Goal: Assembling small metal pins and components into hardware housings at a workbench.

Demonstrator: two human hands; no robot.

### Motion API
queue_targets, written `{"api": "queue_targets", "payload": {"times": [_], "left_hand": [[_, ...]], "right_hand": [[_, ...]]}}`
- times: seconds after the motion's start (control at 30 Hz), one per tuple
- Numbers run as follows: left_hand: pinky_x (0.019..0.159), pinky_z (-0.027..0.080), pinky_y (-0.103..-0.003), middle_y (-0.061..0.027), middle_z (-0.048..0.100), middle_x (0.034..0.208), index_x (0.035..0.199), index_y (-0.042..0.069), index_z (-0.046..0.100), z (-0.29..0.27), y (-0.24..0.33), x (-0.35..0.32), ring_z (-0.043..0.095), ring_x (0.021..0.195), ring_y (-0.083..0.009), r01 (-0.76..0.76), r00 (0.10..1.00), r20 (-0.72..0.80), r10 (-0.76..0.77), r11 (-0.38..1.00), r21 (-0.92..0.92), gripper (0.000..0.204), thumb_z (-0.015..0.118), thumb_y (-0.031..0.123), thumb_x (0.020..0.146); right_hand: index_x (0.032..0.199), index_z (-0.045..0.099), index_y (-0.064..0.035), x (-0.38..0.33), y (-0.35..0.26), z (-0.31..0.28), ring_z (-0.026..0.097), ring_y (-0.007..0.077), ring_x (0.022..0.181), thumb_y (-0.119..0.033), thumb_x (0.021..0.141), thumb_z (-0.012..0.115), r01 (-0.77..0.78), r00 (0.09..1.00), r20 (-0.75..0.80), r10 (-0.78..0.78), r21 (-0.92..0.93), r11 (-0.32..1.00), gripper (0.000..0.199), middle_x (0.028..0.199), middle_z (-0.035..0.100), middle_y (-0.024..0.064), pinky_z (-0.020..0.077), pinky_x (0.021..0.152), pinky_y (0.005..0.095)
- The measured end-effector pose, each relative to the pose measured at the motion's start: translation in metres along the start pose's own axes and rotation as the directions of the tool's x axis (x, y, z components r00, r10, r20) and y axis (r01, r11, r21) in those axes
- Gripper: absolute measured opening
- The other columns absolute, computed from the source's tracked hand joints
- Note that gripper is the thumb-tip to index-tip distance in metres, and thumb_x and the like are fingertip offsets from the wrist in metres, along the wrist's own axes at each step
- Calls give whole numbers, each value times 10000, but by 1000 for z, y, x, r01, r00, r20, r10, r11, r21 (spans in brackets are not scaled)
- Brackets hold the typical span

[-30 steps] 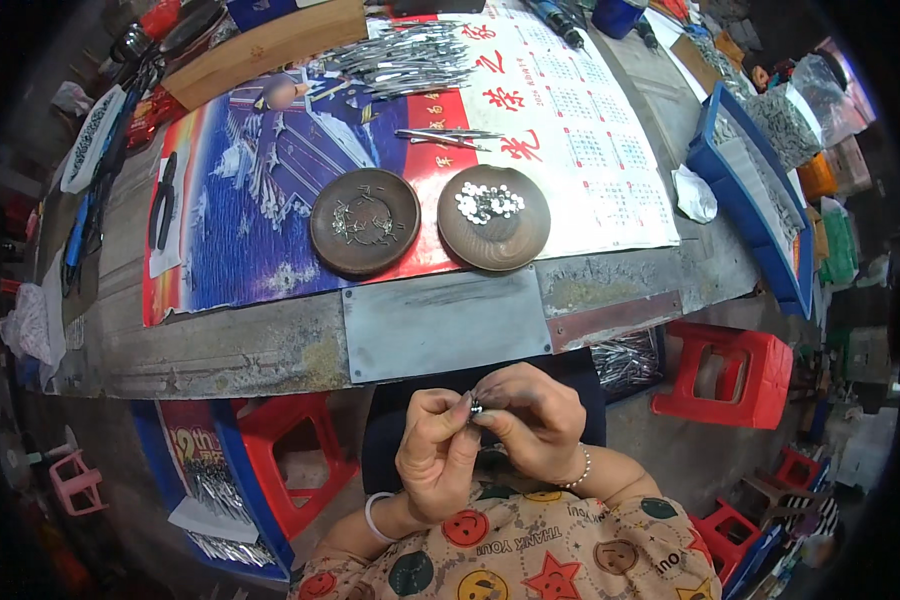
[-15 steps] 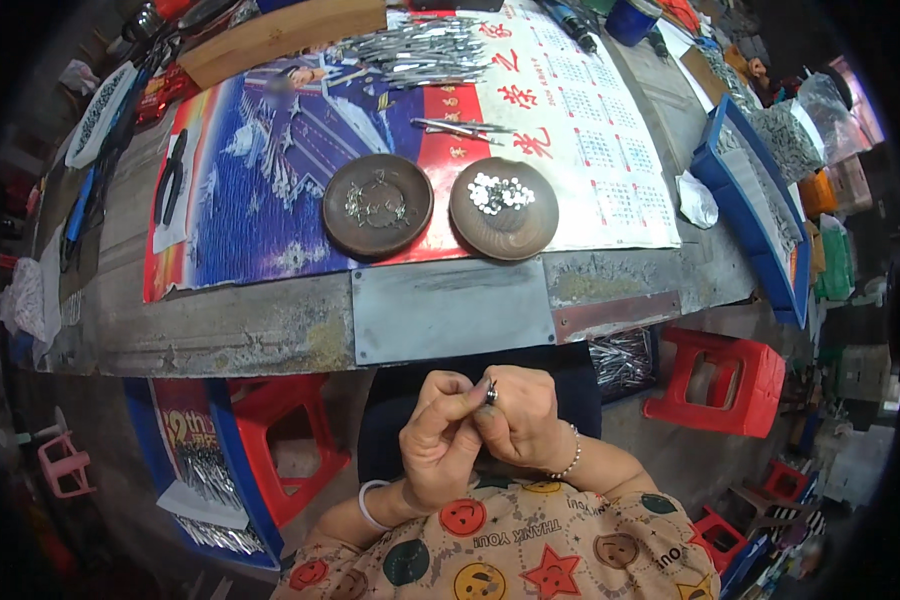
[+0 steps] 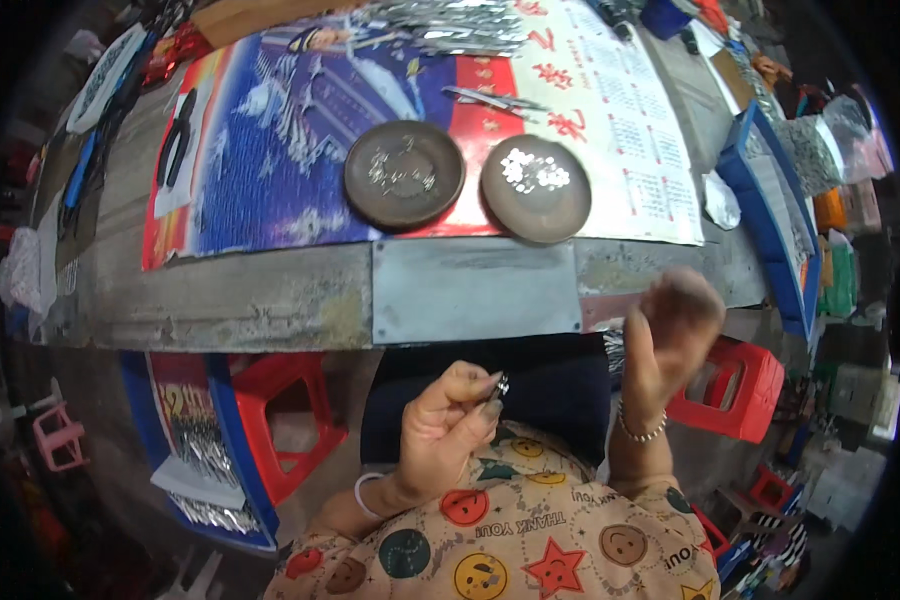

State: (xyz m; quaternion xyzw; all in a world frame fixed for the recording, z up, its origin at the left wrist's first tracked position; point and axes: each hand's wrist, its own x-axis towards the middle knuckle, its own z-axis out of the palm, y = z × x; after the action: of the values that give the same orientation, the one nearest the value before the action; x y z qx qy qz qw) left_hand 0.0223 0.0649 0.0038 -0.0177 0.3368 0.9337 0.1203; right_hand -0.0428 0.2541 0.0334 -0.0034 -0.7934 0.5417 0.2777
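Note:
My left hand is closed in a pinch above my lap, with a small shiny metal part between thumb and fingertips. The part is too small to name. My right hand, blurred by motion, is raised at the table's front right edge, apart from the left. Its thumb stands away from the fingers, and nothing shows in it. Ahead on the table are two round brown dishes: the left dish holds thin little metal pieces, the right dish small bright silver pieces.
Beneath the dishes lies a calendar poster with slim metal tools and a metal pile. Black-handled pliers lie left. A blue tray stands right. Red stools and a blue bin flank my lap.
My right hand has parted from my left and swung up and right towards the table edge. The left keeps its pinch on the small metal part. The whole view has shifted slightly.

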Motion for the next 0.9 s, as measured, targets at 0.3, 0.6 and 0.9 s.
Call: {"api": "queue_targets", "payload": {"times": [0.3, 0.6, 0.9], "left_hand": [[592, 398, -170, -63, 460, 1009, 1058, -19, 557, 2, 1, 5, 457, 729, -46, -27, 1000, 19, 25, 988, 152, 220, 509, -117, 868], [540, 409, -218, -95, 470, 1003, 1039, 7, 543, 9, 3, -1, 474, 645, -94, -60, 998, 21, 57, 980, 192, 230, 513, -121, 851], [576, 406, -171, -65, 466, 1020, 1035, -14, 563, 12, 5, -2, 471, 724, -38, -59, 997, 59, 51, 988, 142, 185, 517, -97, 876]], "right_hand": [[1042, 564, -40, -46, 44, 3, 546, 333, 942, -213, 794, 627, 386, 240, 834, 497, -552, 739, 309, 1007, 557, 182, 429, 800, 424], [1193, 536, -12, -63, 109, 22, 513, 338, 1085, -171, 833, 491, 781, 423, 906, 12, -372, 502, 396, 1178, 543, 185, 412, 912, 431], [1127, 583, 4, -58, 94, 28, 510, 322, 1078, -184, 831, 491, 782, 266, 938, 223, -346, 518, 362, 1118, 571, 178, 374, 942, 421]]}}
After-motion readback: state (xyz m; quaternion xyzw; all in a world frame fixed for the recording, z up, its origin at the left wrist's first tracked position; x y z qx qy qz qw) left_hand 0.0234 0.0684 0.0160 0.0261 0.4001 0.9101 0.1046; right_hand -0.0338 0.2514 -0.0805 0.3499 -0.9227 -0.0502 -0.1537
